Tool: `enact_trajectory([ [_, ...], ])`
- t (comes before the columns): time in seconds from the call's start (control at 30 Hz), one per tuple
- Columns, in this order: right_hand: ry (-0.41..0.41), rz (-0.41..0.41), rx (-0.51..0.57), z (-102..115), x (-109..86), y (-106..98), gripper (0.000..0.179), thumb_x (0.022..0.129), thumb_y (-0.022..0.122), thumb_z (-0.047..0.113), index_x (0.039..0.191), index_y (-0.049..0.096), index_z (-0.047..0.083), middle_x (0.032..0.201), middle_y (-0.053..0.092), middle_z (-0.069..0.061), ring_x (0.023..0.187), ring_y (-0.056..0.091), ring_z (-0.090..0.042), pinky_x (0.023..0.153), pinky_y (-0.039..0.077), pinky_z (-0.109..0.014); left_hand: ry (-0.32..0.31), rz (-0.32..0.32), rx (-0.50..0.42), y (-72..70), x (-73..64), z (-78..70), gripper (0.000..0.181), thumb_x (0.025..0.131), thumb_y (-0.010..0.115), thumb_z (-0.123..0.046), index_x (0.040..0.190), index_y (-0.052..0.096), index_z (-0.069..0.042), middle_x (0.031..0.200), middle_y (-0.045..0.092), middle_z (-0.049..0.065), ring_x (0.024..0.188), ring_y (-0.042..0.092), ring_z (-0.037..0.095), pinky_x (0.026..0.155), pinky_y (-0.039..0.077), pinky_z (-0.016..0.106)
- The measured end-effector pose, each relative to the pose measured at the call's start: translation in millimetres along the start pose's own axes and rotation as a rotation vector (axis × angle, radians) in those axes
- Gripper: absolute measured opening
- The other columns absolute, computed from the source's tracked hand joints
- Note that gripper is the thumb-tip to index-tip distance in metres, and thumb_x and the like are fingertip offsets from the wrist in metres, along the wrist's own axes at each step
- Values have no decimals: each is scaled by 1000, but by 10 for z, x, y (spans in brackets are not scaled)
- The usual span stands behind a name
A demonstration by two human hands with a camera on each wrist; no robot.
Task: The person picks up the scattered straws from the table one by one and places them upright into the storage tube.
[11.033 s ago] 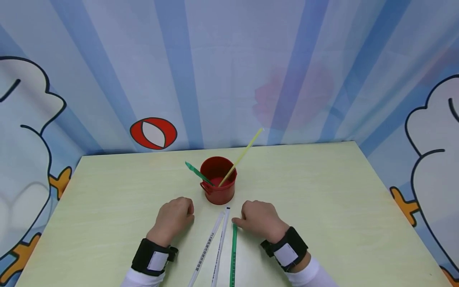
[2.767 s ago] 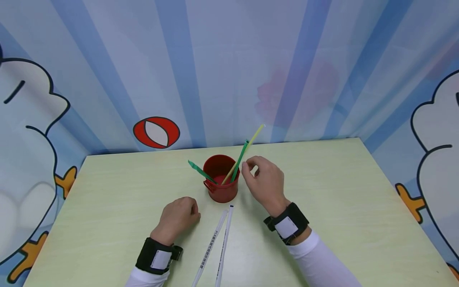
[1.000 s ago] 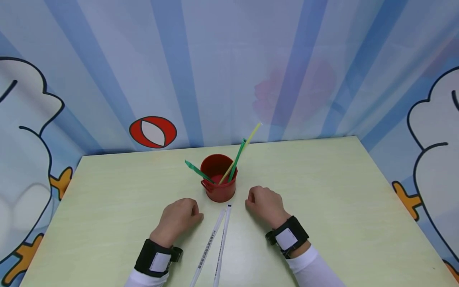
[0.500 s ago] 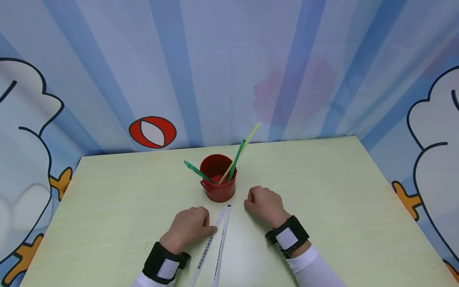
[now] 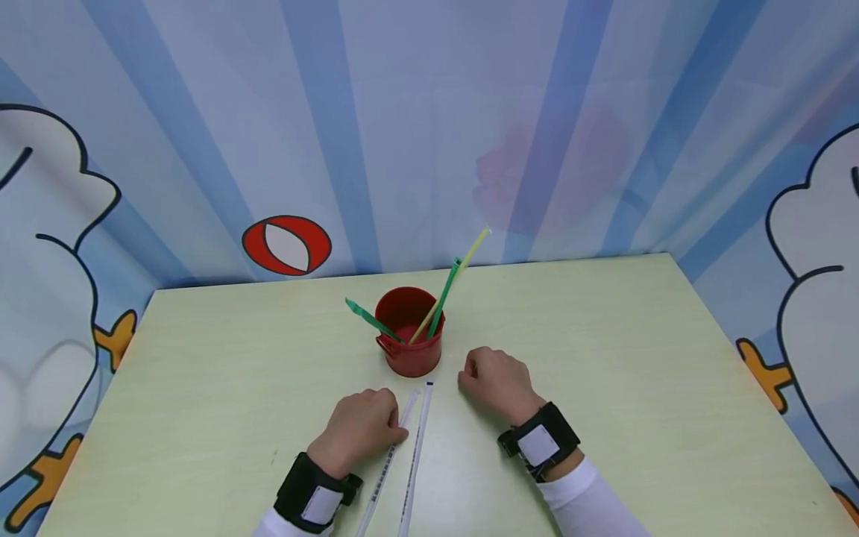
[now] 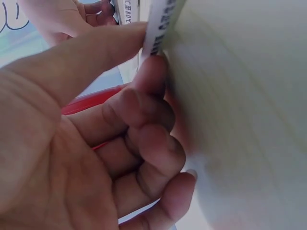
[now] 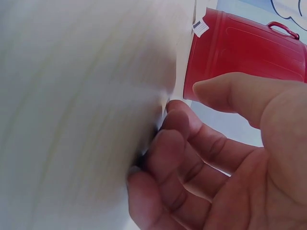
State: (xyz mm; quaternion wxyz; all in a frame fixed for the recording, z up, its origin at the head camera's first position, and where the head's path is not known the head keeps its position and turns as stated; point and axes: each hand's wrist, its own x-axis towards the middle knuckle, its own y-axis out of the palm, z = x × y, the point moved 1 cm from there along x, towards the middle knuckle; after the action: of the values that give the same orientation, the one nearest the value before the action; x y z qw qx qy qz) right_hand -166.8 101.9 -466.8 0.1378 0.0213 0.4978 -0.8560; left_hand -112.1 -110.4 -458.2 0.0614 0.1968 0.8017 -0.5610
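My left hand (image 5: 362, 425) pinches a white wrapped straw (image 5: 381, 481) with printed lettering, near its far end. Seen from the left wrist, thumb and index finger close on this straw (image 6: 158, 26) just above the table, the other fingers curled beneath. A second white wrapped straw (image 5: 416, 462) lies just to its right. Loosely curled and holding nothing, my right hand (image 5: 499, 384) rests on the table to the right of the bucket. The red bucket (image 5: 412, 362) stands beyond both hands, with two green wrapped straws (image 5: 365, 315) and a thin yellow straw (image 5: 475, 247) leaning out.
Everything stands on a pale wooden table (image 5: 604, 335). Behind it hangs a blue striped cloth backdrop (image 5: 429, 149) with cartoon figures at both sides. A black band (image 5: 312, 492) circles the left wrist, and another band (image 5: 542, 440) the right.
A green straw that lay by my right hand now leans in the bucket. My right hand has come back down to the table. My left hand has moved right onto the left white straw.
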Motion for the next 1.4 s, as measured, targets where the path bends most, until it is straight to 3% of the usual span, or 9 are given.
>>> enact_trajectory([
  [0.33,-13,-2,-3,-2,2,-4,21,91,68,16,71,61,13,60,50,3,58,48,-13,51,34,-26,-23,-8,-11,-25,-4,19,28,84,80,-23,69,58,-13,60,51,0,59,48,14,55,34,26],
  [0.97,-16,-9,4,9,-10,-34,24,91,64,17,68,59,14,59,48,4,57,47,-12,51,32,-27,-14,-33,-23,-119,-19,187,25,83,75,-18,65,58,-15,59,51,-1,57,47,14,53,32,28],
  [1.4,-5,2,20,9,-12,-35,25,92,64,18,68,59,14,59,47,4,57,47,-12,52,32,-26,-72,-106,-74,-314,-79,346,23,84,74,-15,65,62,-13,59,53,-1,58,49,15,54,34,27],
])
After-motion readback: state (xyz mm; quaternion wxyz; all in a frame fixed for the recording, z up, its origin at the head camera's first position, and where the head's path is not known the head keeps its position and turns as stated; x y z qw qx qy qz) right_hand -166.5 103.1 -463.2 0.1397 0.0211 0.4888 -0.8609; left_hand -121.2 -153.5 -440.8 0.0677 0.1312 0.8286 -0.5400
